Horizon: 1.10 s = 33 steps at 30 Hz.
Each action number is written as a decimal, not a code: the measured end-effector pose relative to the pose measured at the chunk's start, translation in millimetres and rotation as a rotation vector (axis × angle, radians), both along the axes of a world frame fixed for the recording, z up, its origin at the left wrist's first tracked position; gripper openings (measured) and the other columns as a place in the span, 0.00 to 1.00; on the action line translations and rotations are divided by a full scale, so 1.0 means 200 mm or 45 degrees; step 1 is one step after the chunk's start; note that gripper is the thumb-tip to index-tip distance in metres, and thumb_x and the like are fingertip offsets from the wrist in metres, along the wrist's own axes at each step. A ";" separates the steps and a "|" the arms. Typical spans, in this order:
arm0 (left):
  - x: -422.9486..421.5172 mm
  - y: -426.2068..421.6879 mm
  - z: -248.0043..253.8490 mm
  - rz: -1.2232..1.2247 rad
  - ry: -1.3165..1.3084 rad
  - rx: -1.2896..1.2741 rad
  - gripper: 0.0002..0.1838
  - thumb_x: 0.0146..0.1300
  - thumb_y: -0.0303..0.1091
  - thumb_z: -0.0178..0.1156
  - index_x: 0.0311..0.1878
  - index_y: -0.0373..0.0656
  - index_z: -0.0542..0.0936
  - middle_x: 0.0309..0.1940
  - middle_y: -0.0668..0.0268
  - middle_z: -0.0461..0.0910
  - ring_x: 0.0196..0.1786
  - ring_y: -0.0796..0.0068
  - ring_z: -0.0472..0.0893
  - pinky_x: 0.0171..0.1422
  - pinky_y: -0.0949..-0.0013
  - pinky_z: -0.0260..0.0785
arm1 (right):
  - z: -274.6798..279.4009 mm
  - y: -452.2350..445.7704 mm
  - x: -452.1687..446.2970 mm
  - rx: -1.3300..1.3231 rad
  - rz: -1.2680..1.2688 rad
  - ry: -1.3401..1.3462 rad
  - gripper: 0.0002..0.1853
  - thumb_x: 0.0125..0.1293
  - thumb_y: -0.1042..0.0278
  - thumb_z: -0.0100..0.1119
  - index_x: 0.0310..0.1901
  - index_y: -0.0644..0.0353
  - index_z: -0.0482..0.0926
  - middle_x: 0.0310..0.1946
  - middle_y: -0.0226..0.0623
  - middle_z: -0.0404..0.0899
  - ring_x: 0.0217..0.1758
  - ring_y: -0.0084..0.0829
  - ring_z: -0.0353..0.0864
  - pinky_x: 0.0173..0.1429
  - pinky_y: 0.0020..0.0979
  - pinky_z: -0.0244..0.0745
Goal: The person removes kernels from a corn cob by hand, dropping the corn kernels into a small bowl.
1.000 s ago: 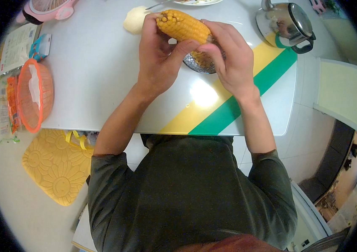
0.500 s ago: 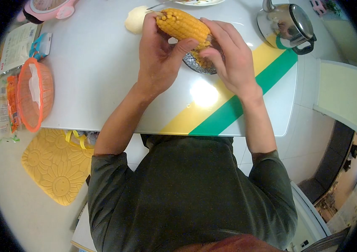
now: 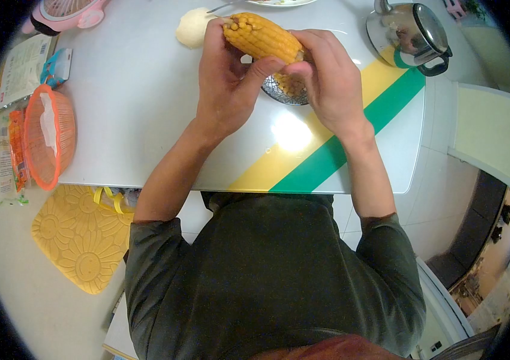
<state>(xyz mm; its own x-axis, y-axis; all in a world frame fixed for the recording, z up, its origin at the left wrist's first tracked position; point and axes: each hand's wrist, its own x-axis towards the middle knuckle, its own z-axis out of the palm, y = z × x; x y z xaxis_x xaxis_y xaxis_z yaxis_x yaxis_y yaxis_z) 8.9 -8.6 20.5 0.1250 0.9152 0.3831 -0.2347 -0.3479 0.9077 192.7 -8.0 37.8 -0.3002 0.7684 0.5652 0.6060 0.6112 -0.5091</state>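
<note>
A yellow corn cob (image 3: pixel 264 37) is held above the table, tilted with its right end lower. My left hand (image 3: pixel 231 81) wraps its left end, the thumb lying along the near side. At the right end, my right hand (image 3: pixel 330 78) grips the cob, its thumb bent against the kernels close to my left thumb. Partly hidden under the hands stands a small patterned bowl (image 3: pixel 286 93) with loose kernels in it. A pale round bun (image 3: pixel 193 29) lies just left of my left hand.
A glass teapot (image 3: pixel 408 36) stands at the back right. An orange plastic basket (image 3: pixel 51 138) and several packets (image 3: pixel 24 69) sit at the left edge, below a pink fan-like object (image 3: pixel 66 15). A plate (image 3: pixel 285 2) shows at the far edge.
My right thumb has shifted slightly up and left against the cob's right end. My left hand and the cob stay nearly in place.
</note>
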 end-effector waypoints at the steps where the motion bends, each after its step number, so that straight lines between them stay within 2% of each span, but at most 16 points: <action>1: 0.00 0.00 0.00 -0.005 -0.007 0.002 0.26 0.69 0.23 0.68 0.61 0.36 0.62 0.53 0.59 0.76 0.58 0.70 0.81 0.55 0.72 0.80 | 0.00 0.00 0.00 0.004 -0.006 -0.010 0.22 0.66 0.55 0.67 0.56 0.60 0.79 0.46 0.42 0.82 0.47 0.48 0.83 0.48 0.41 0.81; 9: 0.00 0.00 -0.01 -0.004 -0.030 0.017 0.27 0.69 0.22 0.68 0.61 0.36 0.61 0.54 0.59 0.75 0.59 0.69 0.80 0.62 0.68 0.77 | -0.02 0.01 -0.01 0.122 -0.009 -0.094 0.20 0.68 0.61 0.66 0.58 0.61 0.77 0.47 0.43 0.81 0.49 0.48 0.83 0.48 0.42 0.83; 25: 0.00 -0.01 -0.01 -0.010 -0.053 -0.040 0.28 0.69 0.21 0.67 0.63 0.36 0.60 0.55 0.60 0.74 0.60 0.70 0.79 0.63 0.68 0.77 | 0.02 0.00 -0.01 0.091 -0.011 -0.179 0.19 0.69 0.69 0.63 0.59 0.61 0.75 0.48 0.42 0.79 0.51 0.46 0.82 0.46 0.41 0.84; 31: -0.01 0.00 0.00 0.010 -0.017 -0.022 0.28 0.69 0.21 0.67 0.63 0.36 0.60 0.54 0.59 0.75 0.60 0.70 0.79 0.62 0.69 0.77 | 0.02 0.00 -0.01 0.054 -0.003 -0.157 0.19 0.69 0.69 0.62 0.60 0.60 0.75 0.50 0.42 0.79 0.52 0.46 0.82 0.47 0.42 0.84; 33: -0.01 0.00 0.00 0.013 0.003 -0.010 0.27 0.69 0.21 0.67 0.63 0.36 0.61 0.54 0.59 0.75 0.60 0.70 0.79 0.62 0.69 0.77 | 0.02 0.00 -0.01 0.038 0.010 -0.128 0.20 0.69 0.66 0.64 0.60 0.59 0.75 0.51 0.42 0.79 0.52 0.47 0.82 0.49 0.42 0.84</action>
